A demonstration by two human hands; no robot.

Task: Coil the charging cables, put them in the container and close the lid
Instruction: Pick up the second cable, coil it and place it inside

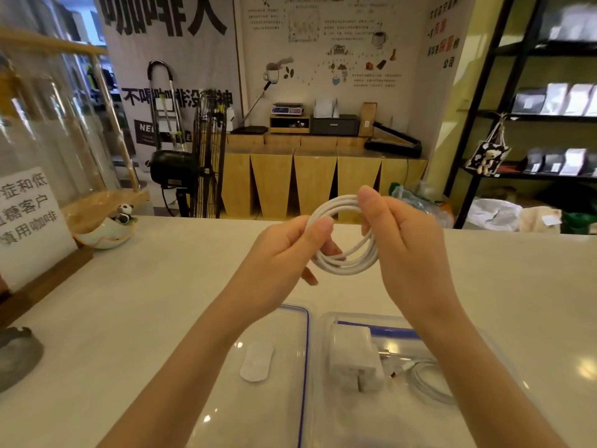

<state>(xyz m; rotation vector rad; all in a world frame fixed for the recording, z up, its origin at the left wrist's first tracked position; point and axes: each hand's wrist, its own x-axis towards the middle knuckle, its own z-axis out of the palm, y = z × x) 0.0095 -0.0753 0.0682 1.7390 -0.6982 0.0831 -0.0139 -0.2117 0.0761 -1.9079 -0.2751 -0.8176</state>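
Head view: progress stands midway. We hold a white cable [344, 250], wound into several loops, in the air above the counter [161, 302] and beyond the container [504, 357], clear of both. We judge the coiling of this cable nearly finished, though its ends are hidden, so we cannot tell whether any length remains loose. In the clear container, near our body, we see a white charger [353, 360] and a second coiled cable [426, 379], so we judge one cable stowed. The lid [290, 367] lies flat just beside the container, on its left; closing is not yet done. Our left hand [287, 253] pinches the left side of the coil, thumb over fingers. Our right hand [400, 240] grips the right side, thumb raised at the top, fingers curled through the loops. Both forearms reach forward and converge over the container and lid.
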